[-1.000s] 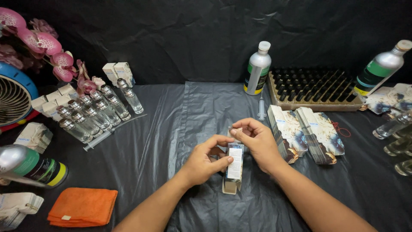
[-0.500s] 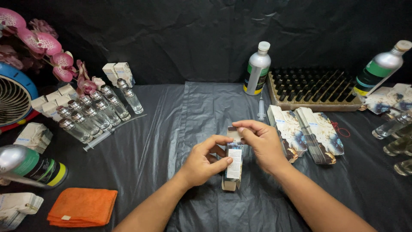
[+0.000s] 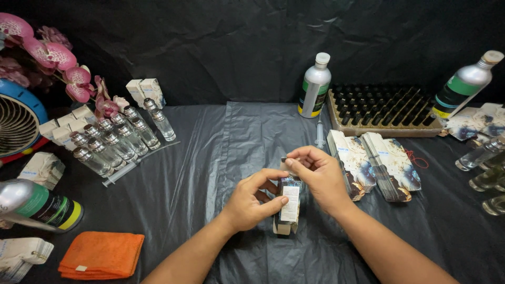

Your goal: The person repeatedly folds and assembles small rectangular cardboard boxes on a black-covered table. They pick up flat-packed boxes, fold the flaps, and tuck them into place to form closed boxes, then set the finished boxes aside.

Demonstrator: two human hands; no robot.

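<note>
Left hand: the left hand (image 3: 252,202) grips a small printed carton (image 3: 288,209), fingers wrapped round its left side and thumb pressed on its front face.
Right hand: the right hand (image 3: 318,178) is closed in a pinch on the carton's top flap, fingertips meeting just above the box.
Carton: it stands nearly upright between both hands, its base resting on the black plastic sheet (image 3: 210,158) that covers the table.
Right of the hands: two fanned stacks of flat printed cartons (image 3: 376,163) lie just beside the right wrist.
Beyond the hands: a syringe (image 3: 319,134) lies on the sheet; past it stand a silver bottle with a green label (image 3: 314,85) and a tray of black-capped vials (image 3: 384,108).
Left of the hands: well apart, rows of clear glass bottles with silver caps (image 3: 113,142) lie tilted together.
Near left corner: an orange folded cloth (image 3: 101,254) lies beside the left forearm.
</note>
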